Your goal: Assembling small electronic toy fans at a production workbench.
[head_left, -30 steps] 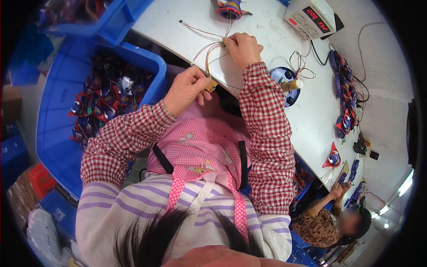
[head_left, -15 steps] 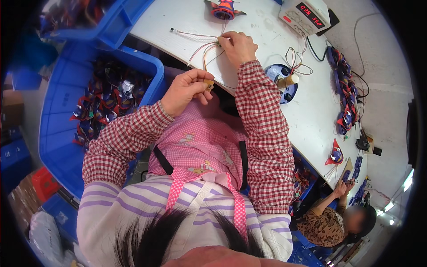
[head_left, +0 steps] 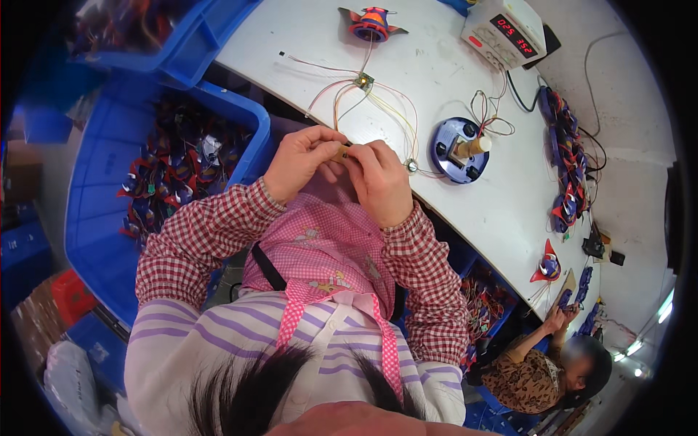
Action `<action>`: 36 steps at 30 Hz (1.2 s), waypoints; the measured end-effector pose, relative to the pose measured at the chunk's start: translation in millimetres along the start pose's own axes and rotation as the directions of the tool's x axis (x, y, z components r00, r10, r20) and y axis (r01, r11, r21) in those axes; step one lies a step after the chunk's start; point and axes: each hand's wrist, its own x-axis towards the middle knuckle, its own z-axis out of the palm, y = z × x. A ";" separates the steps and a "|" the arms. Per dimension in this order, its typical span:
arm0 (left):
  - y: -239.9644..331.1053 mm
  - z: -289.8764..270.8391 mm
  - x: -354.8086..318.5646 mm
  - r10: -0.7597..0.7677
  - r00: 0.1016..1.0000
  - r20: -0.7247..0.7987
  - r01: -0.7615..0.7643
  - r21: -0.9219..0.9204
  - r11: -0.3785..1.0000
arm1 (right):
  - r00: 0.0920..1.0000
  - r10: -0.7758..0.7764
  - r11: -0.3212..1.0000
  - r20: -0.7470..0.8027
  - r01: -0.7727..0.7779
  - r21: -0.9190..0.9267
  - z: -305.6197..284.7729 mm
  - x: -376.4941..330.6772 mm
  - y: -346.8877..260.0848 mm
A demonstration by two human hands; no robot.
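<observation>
My left hand (head_left: 299, 163) pinches a small tan board (head_left: 339, 153) just off the table's near edge. From the other side, the fingers of my right hand (head_left: 383, 182) close on the same piece, hiding much of it. Wires run from there up to a small green circuit board (head_left: 365, 81) lying on the table, with a yellowish bright spot on it. More thin coloured wires fan out from this board, one group toward a small round silvery part (head_left: 412, 165) beside my right hand. Behind the board stands an orange and purple toy part (head_left: 372, 25) with dark wing-like pieces.
To the right sits a round blue-purple fixture (head_left: 459, 156) with a tan knob. A white power supply (head_left: 502, 33) stands at the back. Toy parts (head_left: 563, 156) line the table's far side. Left, a blue crate (head_left: 94, 203) holds many more. A co-worker (head_left: 534, 374) works at lower right.
My right hand has left the circuit board and come down toward me to the tan board in my left hand. The circuit board is now uncovered. The power supply's reading differs.
</observation>
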 end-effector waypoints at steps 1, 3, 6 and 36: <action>0.2 0.5 0.1 0.001 1.000 0.000 -0.001 0.000 1.000 | 1.000 -0.001 1.000 -0.001 0.001 0.000 -0.3 -0.3 -0.5; 0.8 1.7 -0.4 0.014 1.000 -0.002 -0.013 0.034 0.999 | 0.999 -0.005 1.000 -0.032 0.005 0.006 0.5 -1.3 -3.4; 0.4 3.6 -0.4 0.018 1.000 0.003 -0.018 0.067 0.998 | 0.998 0.000 1.000 -0.064 0.001 0.011 4.1 -3.2 -7.4; 0.1 0.7 4.2 -0.055 0.998 0.043 0.055 -0.008 0.998 | 0.979 0.193 0.937 -0.063 -0.203 -0.286 -34.5 -37.2 29.7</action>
